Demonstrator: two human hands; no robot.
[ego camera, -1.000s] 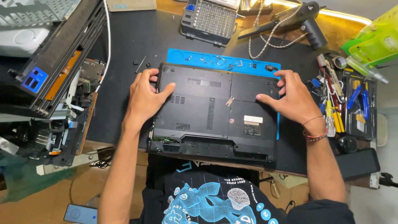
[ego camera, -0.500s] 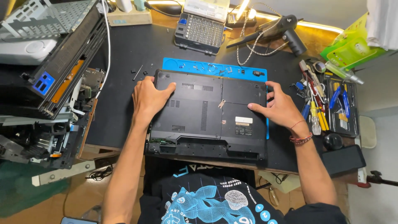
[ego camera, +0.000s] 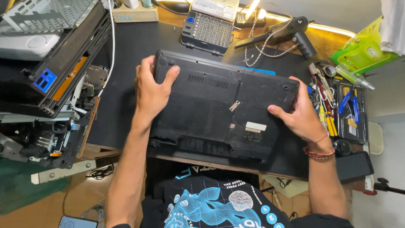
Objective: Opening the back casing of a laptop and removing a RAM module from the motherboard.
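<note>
Head view, looking down. A black laptop (ego camera: 219,112), underside up, sits between the two hands, its matte plastic shell dusty and scuffed, broken by slotted vent grilles, a pale rectangular sticker and a ribbed battery bay along the near edge. The left hand (ego camera: 151,90) clasps the far-left corner, thumb curled over the base and fingers wrapped around the edge. The right hand (ego camera: 300,115) grips the right edge, thumb pressed on the base, fingers tucked out of sight beneath; a red beaded bracelet (ego camera: 318,153) circles its wrist. Whether the far edge is raised off the surface cannot be told. A strip of blue mat (ego camera: 258,70) shows just beyond the laptop. Outward of the right hand lies a tray of screwdrivers and pliers (ego camera: 342,110) with coloured handles. Beyond both hands stand a screwdriver bit case (ego camera: 207,30) and a black heat gun (ego camera: 291,30) with braided cord. Outward of the left hand, stacked dismantled electronics (ego camera: 50,80) show bare metal frames. The surface is a black desk mat (ego camera: 126,50) over wood, lit by a warm strip at the back.
</note>
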